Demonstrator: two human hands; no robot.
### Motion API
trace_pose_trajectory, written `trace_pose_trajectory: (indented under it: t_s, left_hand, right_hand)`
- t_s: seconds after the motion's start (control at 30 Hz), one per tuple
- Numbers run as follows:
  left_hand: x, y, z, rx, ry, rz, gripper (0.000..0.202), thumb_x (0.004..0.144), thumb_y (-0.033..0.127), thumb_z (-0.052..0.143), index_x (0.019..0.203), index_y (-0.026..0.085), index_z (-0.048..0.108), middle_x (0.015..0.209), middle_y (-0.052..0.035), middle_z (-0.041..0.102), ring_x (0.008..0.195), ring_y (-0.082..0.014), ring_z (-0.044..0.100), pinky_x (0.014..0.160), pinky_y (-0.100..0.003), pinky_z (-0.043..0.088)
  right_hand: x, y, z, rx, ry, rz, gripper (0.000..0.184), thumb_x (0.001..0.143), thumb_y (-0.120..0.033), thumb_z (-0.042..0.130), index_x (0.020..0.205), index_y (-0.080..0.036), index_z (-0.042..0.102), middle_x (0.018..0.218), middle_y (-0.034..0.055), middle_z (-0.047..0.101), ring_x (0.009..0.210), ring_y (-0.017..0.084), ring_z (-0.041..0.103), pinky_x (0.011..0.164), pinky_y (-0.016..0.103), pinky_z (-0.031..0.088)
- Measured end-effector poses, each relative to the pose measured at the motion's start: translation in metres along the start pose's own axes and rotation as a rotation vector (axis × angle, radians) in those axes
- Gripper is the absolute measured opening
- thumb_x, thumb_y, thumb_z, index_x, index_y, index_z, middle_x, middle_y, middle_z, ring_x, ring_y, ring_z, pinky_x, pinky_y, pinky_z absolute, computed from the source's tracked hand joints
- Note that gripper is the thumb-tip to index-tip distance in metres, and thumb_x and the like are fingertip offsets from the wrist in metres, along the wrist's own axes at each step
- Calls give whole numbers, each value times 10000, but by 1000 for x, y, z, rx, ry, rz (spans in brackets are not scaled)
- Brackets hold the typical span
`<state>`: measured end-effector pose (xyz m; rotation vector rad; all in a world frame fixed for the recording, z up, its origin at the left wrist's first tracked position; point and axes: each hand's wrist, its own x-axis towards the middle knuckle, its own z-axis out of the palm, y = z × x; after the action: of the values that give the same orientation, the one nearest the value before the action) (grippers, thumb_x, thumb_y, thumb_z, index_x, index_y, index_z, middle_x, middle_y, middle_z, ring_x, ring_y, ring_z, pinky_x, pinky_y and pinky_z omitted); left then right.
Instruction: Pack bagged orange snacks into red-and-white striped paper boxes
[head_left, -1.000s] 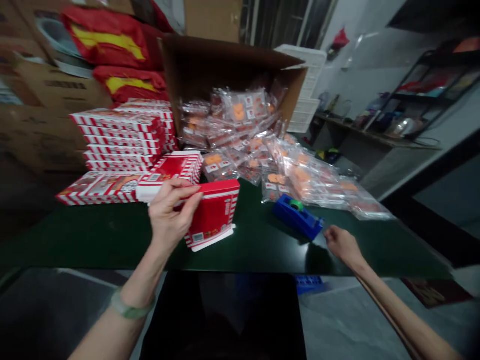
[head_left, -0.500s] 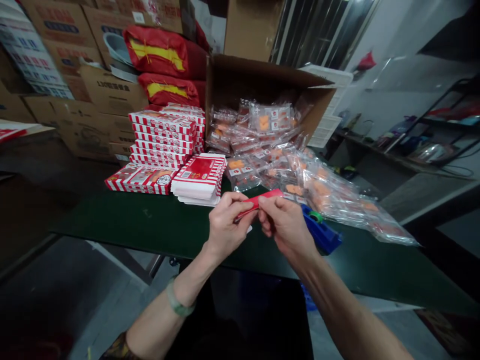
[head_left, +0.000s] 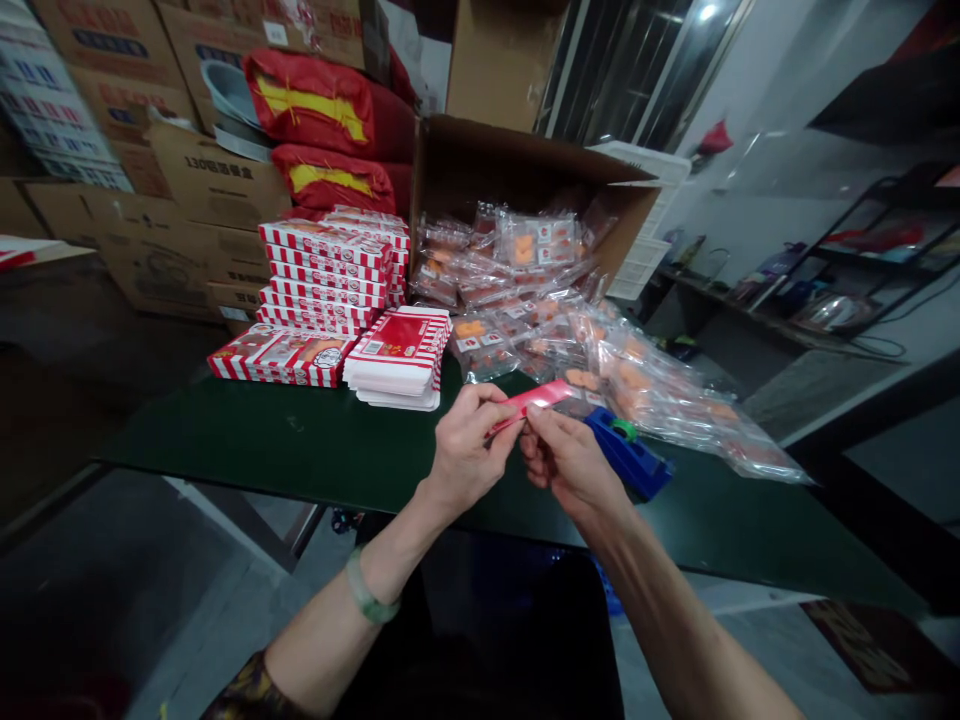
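Far left, a tall stack of flat red-and-white striped cardboard boxes [head_left: 326,265] is standing slightly uneven on the dark green tabletop [head_left: 262,440]; a knock could send the upper ones sliding. Next, a low pile of flattened red-and-white cartons [head_left: 397,355] is sitting with edges fanned; a careless elbow might scatter it.

Middle: my left hand [head_left: 471,440] is pinching the near end of a narrow, glossy red cardboard panel [head_left: 547,397], and my right hand [head_left: 568,455] is gripping its lower edge, thumb on top, close beside the left. The panel is slanting up in front of the packets; I can't tell what is hanging below. Pressing unevenly, I'd be risking a crooked crease.

Right: a blue plastic tape dispenser [head_left: 634,462] is lying just beside my right hand, easily bumped. Beyond, slippery clear plastic packets [head_left: 660,400] are sloping down; a nudge could start a slide.
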<state>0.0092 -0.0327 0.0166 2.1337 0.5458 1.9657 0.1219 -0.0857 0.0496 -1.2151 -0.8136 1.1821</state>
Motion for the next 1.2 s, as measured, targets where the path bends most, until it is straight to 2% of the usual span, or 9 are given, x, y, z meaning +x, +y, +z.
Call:
trace_pose_trajectory:
  t_s: [0.3,0.43,0.53,0.67,0.8,0.9,1.07,1.13,1.2]
  left_hand:
    - [-25,-8,3,-23,-213,0,142,799,74,562,863,166,649,862,-59,634,782,-128,624,689,-241,522]
    - [-9,7,-2,-48,-63,-116,67,772,139,648,819,178,674,865,-49,650,740,-120,640,654,-231,530]
    - [9,20,-8,-112,50,-229,68,725,166,708,779,179,669,846,-38,648,727,-119,638,639,-231,533]
    - [18,22,-24,-199,356,-402,105,698,196,736,756,195,648,832,-6,653,785,-117,638,738,-246,533]
    - [6,12,-43,-220,596,-601,223,686,309,746,857,211,642,859,9,650,788,-107,629,764,-245,524]
    - [-14,2,-55,-320,637,-823,353,655,401,754,928,212,633,890,3,662,776,-114,634,755,-257,532]
    - [-55,-27,-83,-284,708,-1131,437,542,495,785,720,167,558,630,43,604,508,-87,546,532,-235,493]
    - [-68,-39,-99,-175,537,-1170,457,498,508,790,685,166,550,587,29,586,492,-113,543,520,-261,485]
    - [-73,-44,-113,64,309,-1056,463,515,529,765,754,168,602,703,-31,641,644,-192,623,628,-330,517]
  right_hand:
    - [18,24,2,148,-83,480,453,804,-540,411,520,-187,432,343,-44,404,265,67,320,303,181,201]
    - [19,35,10,186,-49,85,529,712,-706,507,619,-186,487,395,-70,421,306,57,340,315,182,232]
    - [21,41,14,133,46,-209,501,691,-686,569,663,-194,479,410,-86,408,335,52,343,334,184,267]
    - [29,60,2,49,216,-154,460,589,-503,755,648,-210,405,424,-96,453,336,39,359,325,167,265]
    - [28,75,-16,58,220,-73,445,546,-424,792,778,-194,491,539,-36,599,420,105,533,338,192,372]
    - [22,72,-19,85,152,-71,431,571,-393,784,845,-174,533,721,25,688,593,161,644,451,241,491]
    - [18,51,-9,60,3,-227,300,712,-319,683,935,-214,510,894,13,698,759,180,667,688,325,546]
    - [20,38,-7,-141,-44,-327,220,758,-306,629,920,-220,507,884,14,688,768,182,654,702,315,524]
    - [24,20,-5,-484,-52,-435,185,779,-274,588,940,-215,519,874,34,679,779,201,640,710,320,489]
